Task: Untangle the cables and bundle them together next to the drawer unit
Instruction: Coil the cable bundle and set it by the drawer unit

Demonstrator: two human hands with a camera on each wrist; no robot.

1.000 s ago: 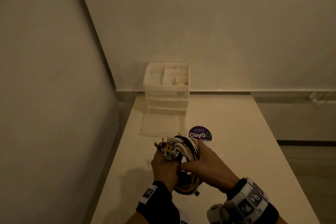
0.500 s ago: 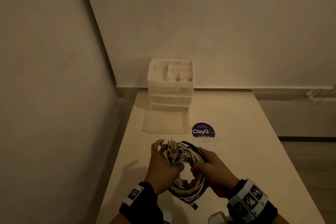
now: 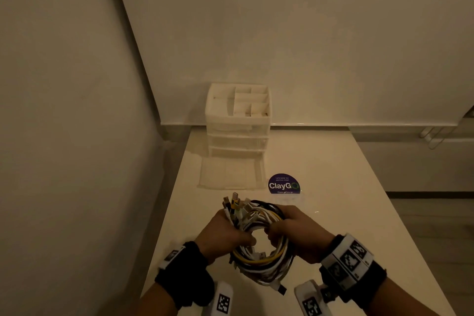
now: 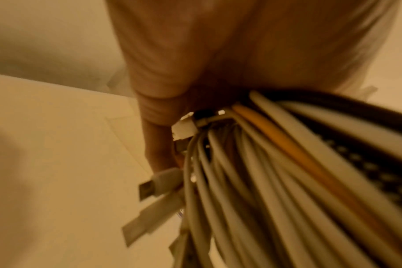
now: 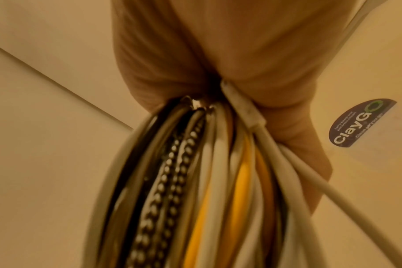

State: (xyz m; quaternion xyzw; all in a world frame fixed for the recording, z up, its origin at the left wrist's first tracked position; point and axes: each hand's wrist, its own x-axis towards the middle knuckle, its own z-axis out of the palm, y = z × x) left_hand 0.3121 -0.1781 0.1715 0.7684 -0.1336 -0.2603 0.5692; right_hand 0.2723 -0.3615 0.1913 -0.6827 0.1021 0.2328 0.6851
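Observation:
A coiled bundle of cables (image 3: 261,259), white, yellow, black and braided, is held above the near part of the table. My left hand (image 3: 225,233) grips the coil's left side, where several plug ends (image 3: 236,204) stick up. My right hand (image 3: 295,233) grips the right side. In the left wrist view fingers (image 4: 158,141) curl round the cables (image 4: 264,181), with USB plugs (image 4: 149,188) poking out. The right wrist view shows the cable strands (image 5: 218,181) clamped in my fist. The white drawer unit (image 3: 238,120) stands at the table's far end against the wall.
The pale table (image 3: 333,187) runs along the left wall (image 3: 64,136). A flat white drawer tray (image 3: 230,173) lies in front of the unit. A purple ClayGo sticker (image 3: 284,185) sits just beyond my hands, also seen as the sticker (image 5: 360,123).
My hands have drawn apart onto opposite sides of the coil, opening its loop, and the bundle sits a little nearer to me. The plug ends stay up at the left.

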